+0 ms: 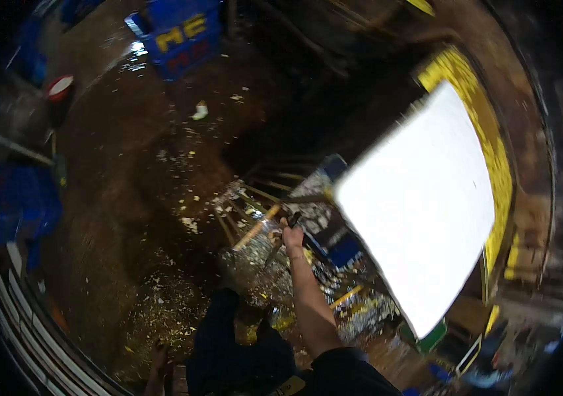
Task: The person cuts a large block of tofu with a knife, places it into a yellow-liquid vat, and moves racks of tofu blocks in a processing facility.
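My right hand reaches forward, closed on a dark handle-like object above a metal rack with bars, strewn with silvery and pale scraps. My left hand hangs low at the bottom edge beside my leg, its fingers too dark and blurred to read. Just right of my right hand stands a large bright white sheet or board, tilted, with yellow flaky material along its far edge. A dark blue piece lies under the sheet's near edge.
Blue bins stand at the top and left, with a red-rimmed bucket between them. The brown floor carries scattered scraps. Long pale bars line the lower left. A green object sits below the sheet.
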### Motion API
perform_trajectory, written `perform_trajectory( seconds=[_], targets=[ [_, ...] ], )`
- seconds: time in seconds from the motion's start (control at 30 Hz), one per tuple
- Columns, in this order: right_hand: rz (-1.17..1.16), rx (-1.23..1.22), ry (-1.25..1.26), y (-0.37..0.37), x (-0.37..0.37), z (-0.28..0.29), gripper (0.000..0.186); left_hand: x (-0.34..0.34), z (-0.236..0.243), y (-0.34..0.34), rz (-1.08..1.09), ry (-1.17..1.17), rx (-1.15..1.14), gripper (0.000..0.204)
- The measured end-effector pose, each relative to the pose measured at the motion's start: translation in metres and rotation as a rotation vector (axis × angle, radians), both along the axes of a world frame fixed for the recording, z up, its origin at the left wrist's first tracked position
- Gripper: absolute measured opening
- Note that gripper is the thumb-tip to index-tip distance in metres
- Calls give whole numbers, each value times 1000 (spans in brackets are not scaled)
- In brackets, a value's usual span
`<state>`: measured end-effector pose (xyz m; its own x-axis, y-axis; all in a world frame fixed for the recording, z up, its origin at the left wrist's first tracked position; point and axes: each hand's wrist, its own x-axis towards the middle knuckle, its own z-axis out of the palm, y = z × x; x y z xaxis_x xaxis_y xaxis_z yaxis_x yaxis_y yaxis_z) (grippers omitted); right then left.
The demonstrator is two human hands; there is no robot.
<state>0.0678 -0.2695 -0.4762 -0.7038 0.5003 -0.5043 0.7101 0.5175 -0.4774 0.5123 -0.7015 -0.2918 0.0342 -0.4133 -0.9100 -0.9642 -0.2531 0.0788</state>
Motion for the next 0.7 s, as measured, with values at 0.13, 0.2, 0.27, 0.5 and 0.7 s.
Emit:
perform_trajectory(
  seconds=[0.13, 0.2, 0.27, 0.5, 0.7],
  targets=[
    [-263, 421, -55, 117, 146, 59, 53, -6, 5, 1, -69, 55, -41, 66],
    [-586, 477, -203, 164, 190, 80, 53, 8, 7, 5, -95, 61, -75, 65],
    [-604, 343, -262, 212, 216, 79, 54, 13, 7, 16, -146, 73, -92, 63],
    [-405, 339, 207, 332, 326, -11, 58, 28, 16, 116, -322, 222, -57, 57],
    [-495, 21, 152, 431, 363, 115, 28, 18, 11, 308, -489, 715, 169, 45]
  ],
)
